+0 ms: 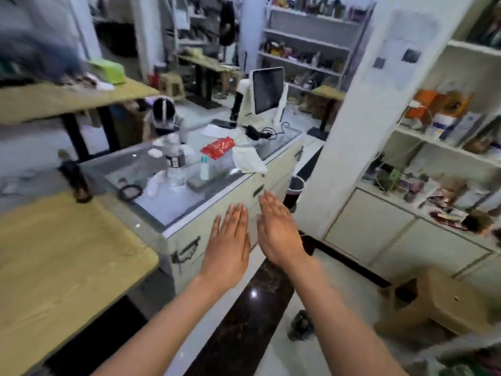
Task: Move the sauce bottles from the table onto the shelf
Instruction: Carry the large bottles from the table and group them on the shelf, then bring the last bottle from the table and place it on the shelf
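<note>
My left hand (229,240) and my right hand (276,229) are stretched out side by side in front of me, palms down, fingers straight, holding nothing. They hover before the cream counter (217,226). One dark sauce bottle (76,180) stands at the far edge of the wooden table (67,267) on my left, well away from both hands. White wall shelves (433,147) crowded with small goods rise on my right. The picture is blurred.
The glass-topped counter carries a monitor (267,90), a clear plastic bottle (173,153), a red packet (218,147), a small teal-capped bottle (204,169) and cables. A bin (295,185) stands by the white pillar (366,104). A brown stool (444,299) sits low right.
</note>
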